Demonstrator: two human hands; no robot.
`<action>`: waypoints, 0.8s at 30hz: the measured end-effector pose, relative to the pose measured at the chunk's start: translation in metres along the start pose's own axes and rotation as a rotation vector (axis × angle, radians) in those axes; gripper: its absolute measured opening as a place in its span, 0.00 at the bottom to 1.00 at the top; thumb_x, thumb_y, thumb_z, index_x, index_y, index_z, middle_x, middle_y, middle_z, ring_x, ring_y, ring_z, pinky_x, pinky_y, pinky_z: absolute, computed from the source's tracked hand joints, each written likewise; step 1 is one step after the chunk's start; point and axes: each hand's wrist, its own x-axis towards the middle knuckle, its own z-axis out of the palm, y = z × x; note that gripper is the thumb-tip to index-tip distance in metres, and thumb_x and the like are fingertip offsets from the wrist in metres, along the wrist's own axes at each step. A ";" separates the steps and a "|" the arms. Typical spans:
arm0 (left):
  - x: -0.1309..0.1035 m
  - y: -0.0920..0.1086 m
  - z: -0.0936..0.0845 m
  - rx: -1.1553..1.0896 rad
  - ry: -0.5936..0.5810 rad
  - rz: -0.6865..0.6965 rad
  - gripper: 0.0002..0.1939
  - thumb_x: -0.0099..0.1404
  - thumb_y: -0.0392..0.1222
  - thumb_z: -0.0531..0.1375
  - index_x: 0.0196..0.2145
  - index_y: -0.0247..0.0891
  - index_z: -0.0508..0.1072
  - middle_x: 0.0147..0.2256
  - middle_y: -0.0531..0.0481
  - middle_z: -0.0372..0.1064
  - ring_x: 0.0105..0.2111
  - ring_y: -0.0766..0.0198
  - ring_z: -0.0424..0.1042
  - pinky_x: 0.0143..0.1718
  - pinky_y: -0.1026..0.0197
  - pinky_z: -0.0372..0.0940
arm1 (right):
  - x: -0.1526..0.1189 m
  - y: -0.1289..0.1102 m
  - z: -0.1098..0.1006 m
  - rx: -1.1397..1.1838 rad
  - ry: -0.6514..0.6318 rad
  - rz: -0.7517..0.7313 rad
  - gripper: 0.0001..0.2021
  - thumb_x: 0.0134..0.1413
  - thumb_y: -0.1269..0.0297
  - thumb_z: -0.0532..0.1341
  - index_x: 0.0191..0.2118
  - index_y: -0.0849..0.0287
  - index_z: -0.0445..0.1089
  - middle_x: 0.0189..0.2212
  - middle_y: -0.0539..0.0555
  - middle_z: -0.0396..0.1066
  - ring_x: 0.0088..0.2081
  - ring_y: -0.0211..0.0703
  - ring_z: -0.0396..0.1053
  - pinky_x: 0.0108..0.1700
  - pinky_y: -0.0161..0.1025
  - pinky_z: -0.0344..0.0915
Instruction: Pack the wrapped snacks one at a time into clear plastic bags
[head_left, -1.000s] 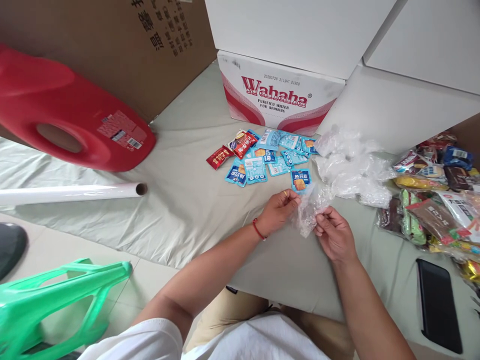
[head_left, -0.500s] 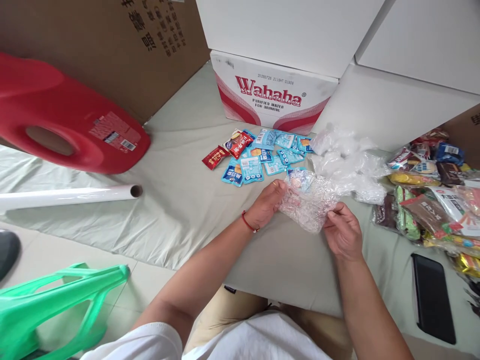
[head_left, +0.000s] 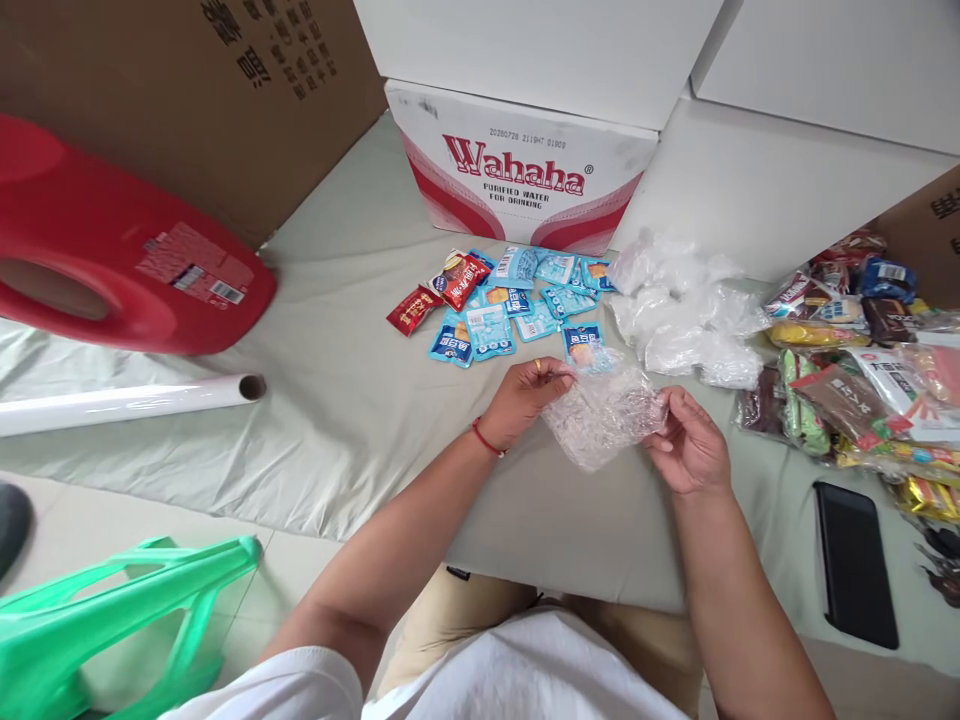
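Observation:
A crinkled clear plastic bag [head_left: 602, 420] is stretched between my two hands above the grey-green cloth. My left hand [head_left: 529, 398] pinches its upper left edge between thumb and fingers. At the right edge, my right hand [head_left: 688, 440] grips the plastic with its fingertips. Just past the bag lies a blue snack packet [head_left: 582, 343], its lower part seen through the plastic. Several more light-blue snack packets [head_left: 489, 329] form a loose pile farther back, with red packets [head_left: 414, 310] at its left side. A heap of clear plastic bags [head_left: 690, 320] lies right of the pile.
A Wahaba-style water carton, printed "Wahaha" [head_left: 517, 175], stands behind the packets. Assorted wrapped snacks [head_left: 840, 390] and a black phone [head_left: 857, 565] lie at right. On the left are a red jug [head_left: 127, 250], a white roll [head_left: 127, 402] and a green stool [head_left: 135, 620].
The view has shifted slightly. The plastic bag has come away a little from the blue packet, which shows more fully now. Both hands keep hold of the bag.

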 end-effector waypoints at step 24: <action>0.003 0.002 -0.004 -0.001 0.115 -0.014 0.11 0.51 0.46 0.70 0.29 0.37 0.76 0.28 0.54 0.71 0.27 0.69 0.62 0.31 0.63 0.55 | -0.007 -0.003 0.003 -0.085 -0.110 0.170 0.21 0.46 0.45 0.74 0.37 0.55 0.76 0.27 0.50 0.69 0.22 0.31 0.60 0.14 0.25 0.54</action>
